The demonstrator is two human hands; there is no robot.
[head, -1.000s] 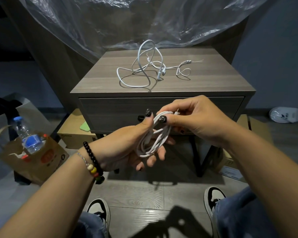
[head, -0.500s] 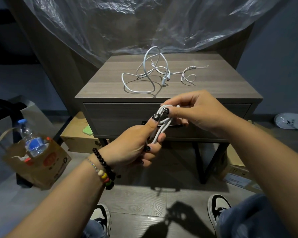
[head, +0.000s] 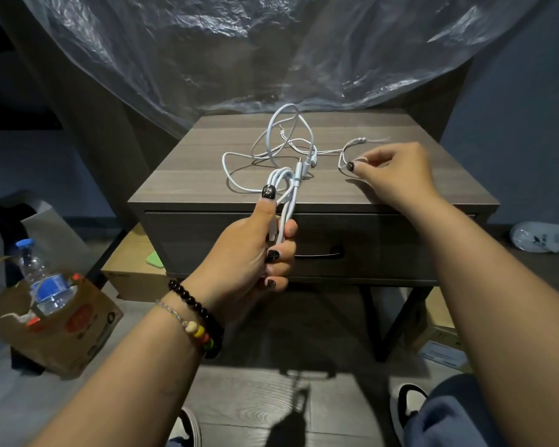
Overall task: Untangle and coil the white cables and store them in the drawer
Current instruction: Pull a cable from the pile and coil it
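**Coiled cable in the left hand, right hand at the tangle on the bench**

The left hand holds a coiled white cable upright in front of the bench. Its grip is clenched around the lower part of the bundle, with the thumb pressed against the loops near the top. One connector end of the coil sticks up above the loops.

The right hand rests on the bench top towards its right side. Its thumb and fingertips pinch a thin white loop of the tangled cables, so this grip is grasping that strand. The rest of the tangle lies loose on the bench top, spread from the middle towards the back, with one large loop standing up off the surface.

The drawer in the bench front is closed, its dark handle just beside the left hand's fingers in the view.

A sheet of clear plastic hangs behind the bench. On the floor to the left stands a brown paper bag with a water bottle in it. A cardboard box sits beneath the bench on the left side.
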